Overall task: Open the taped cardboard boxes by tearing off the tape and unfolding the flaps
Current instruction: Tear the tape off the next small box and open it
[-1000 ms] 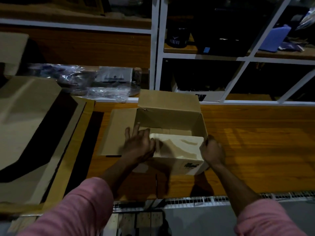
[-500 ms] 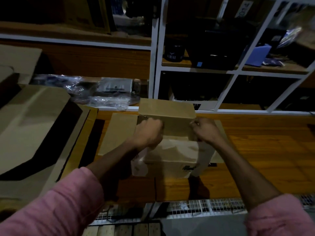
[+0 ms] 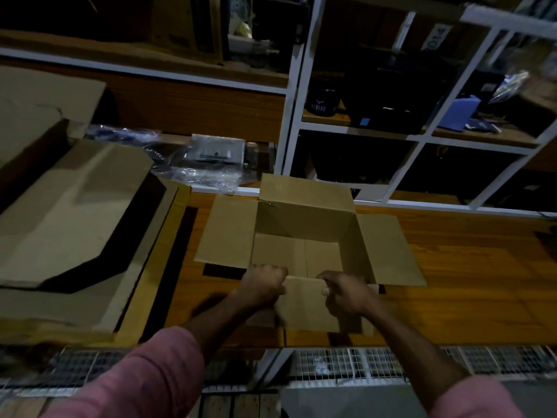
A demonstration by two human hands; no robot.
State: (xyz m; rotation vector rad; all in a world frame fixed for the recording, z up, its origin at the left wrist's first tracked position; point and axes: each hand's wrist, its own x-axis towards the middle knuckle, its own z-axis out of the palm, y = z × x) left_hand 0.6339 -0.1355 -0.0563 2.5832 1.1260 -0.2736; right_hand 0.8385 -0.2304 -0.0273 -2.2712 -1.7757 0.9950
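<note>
A brown cardboard box [image 3: 304, 224] stands open on the wooden table [image 3: 470, 267], its inside bare. Its left flap [image 3: 226, 233] and right flap [image 3: 388, 251] lie spread flat, and the far flap [image 3: 304, 191] stands up. The near flap [image 3: 304, 300] is folded down toward me. My left hand [image 3: 262, 286] grips that flap's left edge with curled fingers. My right hand [image 3: 345, 292] grips its right edge, thumb on the outer face.
Large flattened cardboard boxes [image 3: 66, 206] are stacked at the left. Clear plastic-wrapped packets [image 3: 208, 158] lie behind the box. A white-framed shelving unit [image 3: 416, 137] with dark items rises at the back. A wire grid [image 3: 376, 362] runs below the table's near edge.
Both hands came off the far flap and right flap and moved to the near flap, folding it outward. The right flap now lies flat and the box stands fully open.
</note>
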